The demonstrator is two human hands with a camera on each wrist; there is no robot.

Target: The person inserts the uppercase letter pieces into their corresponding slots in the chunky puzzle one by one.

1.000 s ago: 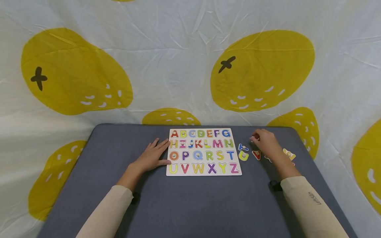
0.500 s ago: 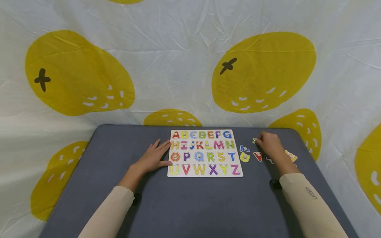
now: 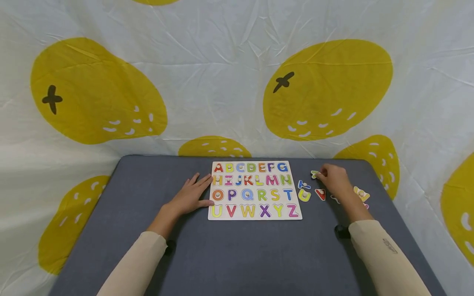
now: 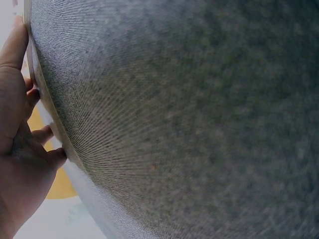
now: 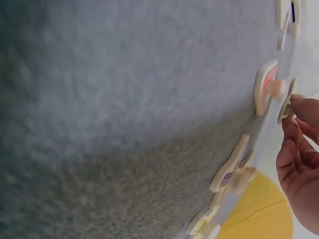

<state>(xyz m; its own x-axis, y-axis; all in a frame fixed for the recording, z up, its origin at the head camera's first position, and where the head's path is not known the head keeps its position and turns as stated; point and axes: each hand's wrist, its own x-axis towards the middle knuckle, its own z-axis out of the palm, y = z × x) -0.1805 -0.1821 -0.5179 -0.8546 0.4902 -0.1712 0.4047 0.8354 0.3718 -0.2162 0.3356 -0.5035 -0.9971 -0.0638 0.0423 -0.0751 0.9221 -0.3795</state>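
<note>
A white alphabet puzzle board (image 3: pixel 255 201) with coloured letters in rows lies near the back of the table. My left hand (image 3: pixel 189 195) rests at its left edge, fingers spread, with fingertips and thumb right at the border. To the right of the board, my right hand (image 3: pixel 336 180) pinches a small green-edged letter puzzle piece (image 3: pixel 314 174) between thumb and fingers. In the right wrist view this piece (image 5: pixel 286 103) is tilted on edge at the fingertips. Close by lie a blue T piece (image 3: pixel 303 184), a yellow U piece (image 3: pixel 304 195) and a red V piece (image 3: pixel 320 194).
More letter pieces lie under and beyond the right forearm, including a yellow one (image 3: pixel 361 193) and a pink one (image 3: pixel 366 206). Several pieces have round knobs in the right wrist view. Behind the grey table (image 3: pixel 244 255) hangs a white curtain (image 3: pixel 214 82) with large yellow fruit prints.
The green-edged piece, hidden by the right hand at first, now shows at its fingertips, turned and shifted slightly left. My left hand stays at the board's edge.
</note>
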